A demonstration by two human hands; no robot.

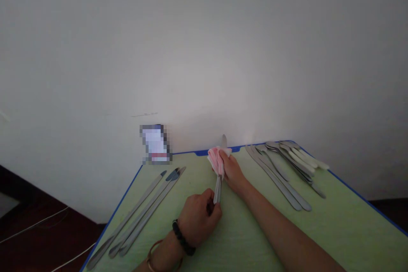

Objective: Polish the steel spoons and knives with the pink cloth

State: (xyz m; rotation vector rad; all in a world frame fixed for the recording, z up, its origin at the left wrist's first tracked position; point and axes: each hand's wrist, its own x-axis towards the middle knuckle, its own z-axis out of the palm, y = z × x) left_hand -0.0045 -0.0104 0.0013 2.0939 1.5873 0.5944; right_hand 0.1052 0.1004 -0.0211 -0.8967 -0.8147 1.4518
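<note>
A table knife (pixel 217 190) is held upright-slanted over the middle of the table, its rounded tip pointing at the wall. My left hand (pixel 201 216) pinches the end of its handle between thumb and fingers. Wrapped about the blade is a folded pink-and-white cloth (pixel 216 159), which my right hand (pixel 232 172) grips closed. The cloth hides the middle of the knife; only the tip and the handle show. To the left of my hands lie several knives (pixel 149 214) side by side. On the right, two more knives (pixel 277 182) lie next to several spoons (pixel 288 161).
The light green table (pixel 237 242) has a blue edge and stands against a plain wall (pixel 204 51). A blurred-out phone (pixel 156 144) leans at the back left corner. White-handled cutlery (pixel 306 159) lies at the far right. Pale cables (pixel 35 224) run across the dark floor at left.
</note>
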